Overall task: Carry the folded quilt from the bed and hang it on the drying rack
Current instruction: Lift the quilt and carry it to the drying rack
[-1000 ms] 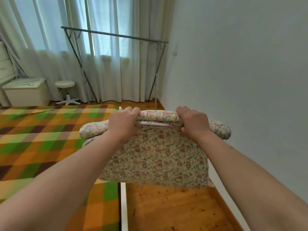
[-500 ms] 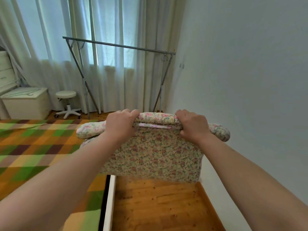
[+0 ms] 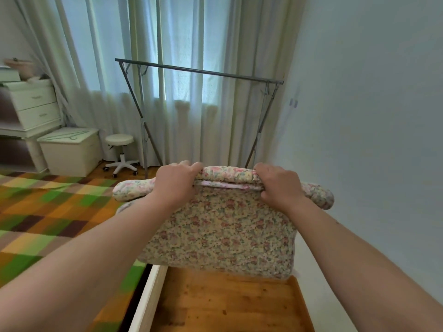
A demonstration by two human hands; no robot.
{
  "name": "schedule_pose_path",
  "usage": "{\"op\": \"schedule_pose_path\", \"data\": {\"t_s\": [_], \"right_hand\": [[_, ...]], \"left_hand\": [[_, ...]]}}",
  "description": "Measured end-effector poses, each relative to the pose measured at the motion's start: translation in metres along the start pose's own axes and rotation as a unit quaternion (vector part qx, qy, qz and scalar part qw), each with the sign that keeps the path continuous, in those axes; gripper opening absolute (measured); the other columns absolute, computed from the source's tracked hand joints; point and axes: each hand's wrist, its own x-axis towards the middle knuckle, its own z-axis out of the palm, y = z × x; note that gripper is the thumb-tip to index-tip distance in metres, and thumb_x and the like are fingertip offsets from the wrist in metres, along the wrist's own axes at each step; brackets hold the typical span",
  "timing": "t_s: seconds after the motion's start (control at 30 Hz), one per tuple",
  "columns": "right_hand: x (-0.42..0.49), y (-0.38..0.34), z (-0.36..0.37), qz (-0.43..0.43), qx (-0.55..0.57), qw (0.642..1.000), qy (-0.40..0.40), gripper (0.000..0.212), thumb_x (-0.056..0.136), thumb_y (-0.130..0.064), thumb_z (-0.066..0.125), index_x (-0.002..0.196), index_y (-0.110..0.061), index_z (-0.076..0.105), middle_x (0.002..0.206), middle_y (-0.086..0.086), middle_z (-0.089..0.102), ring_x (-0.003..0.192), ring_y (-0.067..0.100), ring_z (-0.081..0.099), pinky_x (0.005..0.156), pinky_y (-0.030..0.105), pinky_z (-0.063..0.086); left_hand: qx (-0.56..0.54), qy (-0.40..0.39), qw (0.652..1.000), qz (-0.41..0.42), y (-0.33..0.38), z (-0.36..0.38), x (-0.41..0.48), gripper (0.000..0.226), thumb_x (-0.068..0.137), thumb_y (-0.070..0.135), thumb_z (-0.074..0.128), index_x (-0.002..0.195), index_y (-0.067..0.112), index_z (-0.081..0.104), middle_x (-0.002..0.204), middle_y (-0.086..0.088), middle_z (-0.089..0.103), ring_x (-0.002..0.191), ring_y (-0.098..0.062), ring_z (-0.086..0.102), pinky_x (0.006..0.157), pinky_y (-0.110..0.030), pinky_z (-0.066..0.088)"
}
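Floral cotton, folded thick: the quilt hangs in the air above the wooden floor, just past the edge of the bed with its green-and-orange check cover. The left hand is closed over the top fold; the right hand is clenched on the same fold, a short gap between them. Beyond, well apart, the drying rack stands bare before pale curtains. A white stool sits to its left.
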Motion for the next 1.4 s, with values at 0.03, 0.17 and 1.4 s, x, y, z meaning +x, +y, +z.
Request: {"op": "schedule_pose_path", "data": {"t_s": [0.03,0.17,1.4], "right_hand": [[0.012,0.014,0.009,-0.004,0.006,1.0,0.004,0.041,0.067,-0.01,0.056,0.107,-0.012,0.051,0.096,0.007,0.061,0.081,0.029,0.058,0.053,0.028,0.032],[0.045,0.041,0.03,-0.014,0.032,0.999,0.021,0.04,0.066,-0.007,0.057,0.106,-0.01,0.054,0.095,0.01,0.063,0.078,0.031,0.059,0.053,0.028,0.031],[0.559,0.147,0.324,-0.059,-0.002,0.998,0.029,0.04,0.074,-0.005,0.051,0.113,-0.012,0.047,0.1,0.008,0.061,0.079,0.028,0.058,0.052,0.029,0.035]], "left_hand": [[0.008,0.01,1.0,-0.002,0.004,0.009,0.017,0.036,0.079,0.016,0.052,0.113,0.027,0.05,0.088,-0.002,0.06,0.076,-0.025,0.059,0.049,-0.028,0.025],[0.023,0.002,1.0,-0.008,0.009,0.029,0.057,0.034,0.08,0.018,0.052,0.113,0.026,0.05,0.092,0.0,0.061,0.076,-0.023,0.059,0.049,-0.027,0.027],[0.016,0.0,0.999,-0.037,-0.173,0.333,0.531,0.042,0.074,0.017,0.055,0.114,0.027,0.052,0.093,-0.004,0.06,0.086,-0.029,0.059,0.055,-0.03,0.031]]}}
